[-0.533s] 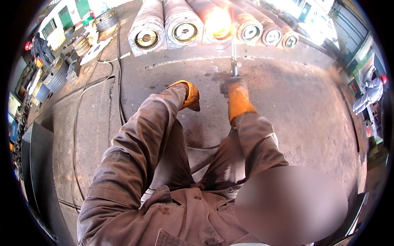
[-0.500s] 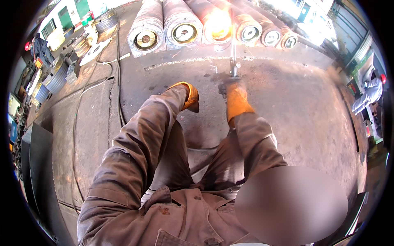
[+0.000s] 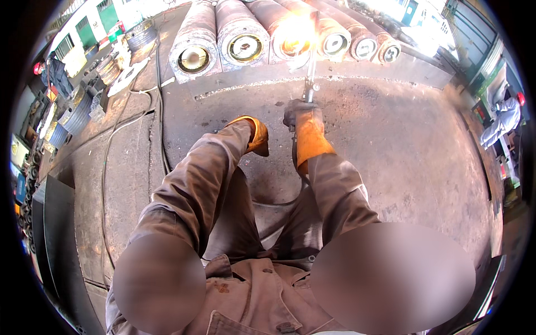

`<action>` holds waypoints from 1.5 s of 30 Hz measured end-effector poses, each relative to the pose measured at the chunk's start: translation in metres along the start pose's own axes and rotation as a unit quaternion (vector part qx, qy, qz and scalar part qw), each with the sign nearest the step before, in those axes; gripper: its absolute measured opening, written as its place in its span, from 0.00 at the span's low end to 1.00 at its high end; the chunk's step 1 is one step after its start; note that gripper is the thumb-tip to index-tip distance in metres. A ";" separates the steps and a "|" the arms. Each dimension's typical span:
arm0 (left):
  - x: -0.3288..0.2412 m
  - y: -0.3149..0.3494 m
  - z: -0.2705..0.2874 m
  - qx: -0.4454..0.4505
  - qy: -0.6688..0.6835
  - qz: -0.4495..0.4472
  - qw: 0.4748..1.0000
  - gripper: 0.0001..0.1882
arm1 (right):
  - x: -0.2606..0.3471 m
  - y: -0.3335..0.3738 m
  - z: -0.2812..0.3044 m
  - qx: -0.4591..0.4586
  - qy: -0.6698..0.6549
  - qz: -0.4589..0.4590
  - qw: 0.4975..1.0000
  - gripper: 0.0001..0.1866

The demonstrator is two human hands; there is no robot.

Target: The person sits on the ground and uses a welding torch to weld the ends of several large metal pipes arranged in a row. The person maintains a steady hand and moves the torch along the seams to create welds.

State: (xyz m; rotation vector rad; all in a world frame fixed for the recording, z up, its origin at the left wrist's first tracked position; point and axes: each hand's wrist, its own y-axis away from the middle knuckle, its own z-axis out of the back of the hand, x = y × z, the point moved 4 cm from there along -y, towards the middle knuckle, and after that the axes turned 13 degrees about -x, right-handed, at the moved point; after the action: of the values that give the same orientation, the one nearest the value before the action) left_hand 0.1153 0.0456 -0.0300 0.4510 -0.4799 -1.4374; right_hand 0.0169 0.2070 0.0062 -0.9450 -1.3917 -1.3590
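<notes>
A: What fills the frame?
B: Scuffed, gritty brown floor (image 3: 402,162); across the top, six long, rust-brown cylinders (image 3: 240,23) with ringed, round ends.
A: How far along?
B: Bright flame (image 3: 297,27) washes over the third end (image 3: 295,47) from the left, top centre; the other five show none; whether any is finished, I cannot tell.
A: And the grip?
B: Above centre, the gloved right hand (image 3: 302,114) wraps round a slim metal torch (image 3: 310,75); the left hand (image 3: 259,138), orange-cuffed, hides its fingers; I cannot tell its grip.
</notes>
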 end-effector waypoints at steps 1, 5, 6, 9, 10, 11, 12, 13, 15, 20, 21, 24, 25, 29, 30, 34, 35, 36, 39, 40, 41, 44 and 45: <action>0.000 0.002 0.001 -0.001 -0.001 0.002 1.000 0.47 | 0.003 0.004 0.001 -0.008 0.007 0.000 1.000 0.18; -0.005 0.013 0.004 -0.009 -0.010 0.003 1.000 0.47 | 0.000 0.007 0.001 0.001 0.020 -0.026 0.999 0.20; -0.014 0.016 0.011 -0.016 -0.014 -0.004 1.000 0.47 | -0.003 -0.008 0.004 0.027 0.013 -0.046 0.999 0.20; -0.019 0.023 0.015 -0.019 -0.018 0.000 1.000 0.47 | -0.024 -0.036 0.005 0.160 -0.122 -0.160 0.966 0.21; -0.015 0.025 0.012 -0.019 -0.013 0.005 1.000 0.46 | -0.030 -0.042 -0.001 0.191 -0.151 -0.185 0.952 0.20; -0.006 0.027 0.005 -0.018 -0.007 0.013 1.000 0.46 | -0.034 -0.043 -0.010 0.224 -0.178 -0.211 0.935 0.19; -0.003 0.029 0.003 -0.019 -0.003 0.017 1.000 0.46 | -0.039 -0.050 -0.014 0.229 -0.174 -0.214 0.933 0.18; 0.001 0.031 0.001 -0.025 0.002 0.021 0.999 0.46 | -0.043 -0.058 -0.024 0.227 -0.136 -0.209 0.941 0.16; -0.034 0.024 0.025 -0.058 0.001 -0.014 0.998 0.46 | -0.045 -0.117 0.004 0.171 -0.027 -0.176 0.969 0.13; -0.022 0.035 0.012 -0.051 -0.015 -0.002 0.999 0.45 | -0.057 -0.095 -0.022 0.196 -0.132 -0.099 0.967 0.09; -0.022 0.036 0.011 -0.051 -0.021 -0.006 0.998 0.45 | -0.056 -0.091 -0.022 0.192 -0.137 -0.097 0.967 0.09; -0.023 0.038 0.012 -0.062 -0.022 -0.016 0.998 0.45 | -0.051 -0.084 -0.016 0.178 -0.152 -0.094 0.968 0.08; -0.023 0.039 0.013 -0.063 -0.018 -0.012 0.998 0.44 | -0.048 -0.082 -0.015 0.175 -0.157 -0.092 0.968 0.08; -0.029 0.048 0.018 -0.076 -0.001 -0.008 0.997 0.42 | -0.045 -0.082 -0.006 0.162 -0.174 -0.088 0.967 0.08; -0.029 0.050 0.018 -0.079 0.003 -0.006 0.997 0.41 | -0.044 -0.081 -0.007 0.162 -0.180 -0.090 0.966 0.08; -0.042 0.059 0.027 -0.079 0.003 -0.015 0.997 0.39 | -0.046 -0.086 -0.002 0.155 -0.199 -0.091 0.963 0.07; -0.041 0.060 0.026 -0.083 0.004 -0.016 0.996 0.39 | -0.045 -0.086 -0.004 0.156 -0.205 -0.091 0.962 0.07; -0.039 0.060 0.024 -0.087 0.005 -0.016 0.996 0.39 | -0.046 -0.086 -0.006 0.157 -0.212 -0.091 0.960 0.07; -0.036 0.057 0.020 -0.094 0.006 -0.011 0.995 0.38 | -0.050 -0.089 -0.010 0.162 -0.239 -0.101 0.952 0.07; -0.033 0.057 0.018 -0.092 0.008 -0.005 0.996 0.38 | -0.052 -0.091 -0.011 0.166 -0.253 -0.106 0.947 0.07; -0.032 0.057 0.018 -0.090 0.010 -0.003 0.996 0.38 | -0.056 -0.095 -0.010 0.168 -0.270 -0.116 0.941 0.07; -0.033 0.062 0.019 -0.094 0.016 -0.008 0.995 0.38 | -0.068 -0.112 -0.010 0.194 -0.345 -0.141 0.908 0.06; -0.040 0.064 0.025 -0.101 0.016 -0.019 0.995 0.38 | -0.068 -0.121 -0.001 0.210 -0.386 -0.148 0.886 0.06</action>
State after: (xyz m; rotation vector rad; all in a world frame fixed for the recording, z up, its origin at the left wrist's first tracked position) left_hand 0.1506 0.0910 0.0250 0.3213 -0.2973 -1.4971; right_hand -0.0810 0.2015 -0.0914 -1.0458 -2.4035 -0.8193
